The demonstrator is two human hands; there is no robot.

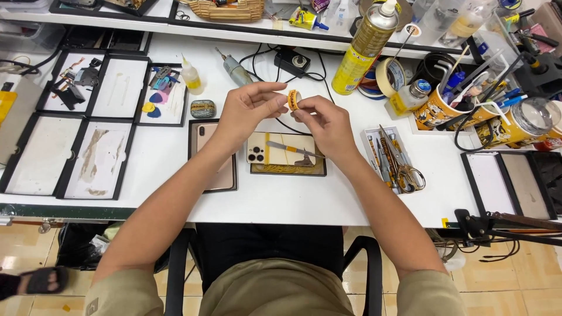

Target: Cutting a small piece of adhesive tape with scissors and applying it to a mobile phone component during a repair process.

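A white worktop (293, 205) spans the scene under even, bright light, with a raised white shelf (246, 32) along its far edge. Below lies a beige tiled floor (35, 246), and a black chair (175, 275) stands near the worktop.

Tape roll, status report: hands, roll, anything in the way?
Both hands' fingers pinch small orange tape roll above the desk. Gold phone back lies below. Nothing between.

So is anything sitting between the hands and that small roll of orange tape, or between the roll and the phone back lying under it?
Nothing visible. Both the left hand and the right hand already pinch the tape roll directly. Below it, the gold phone back lies in its black tray, with only a flat metal tool resting across it.
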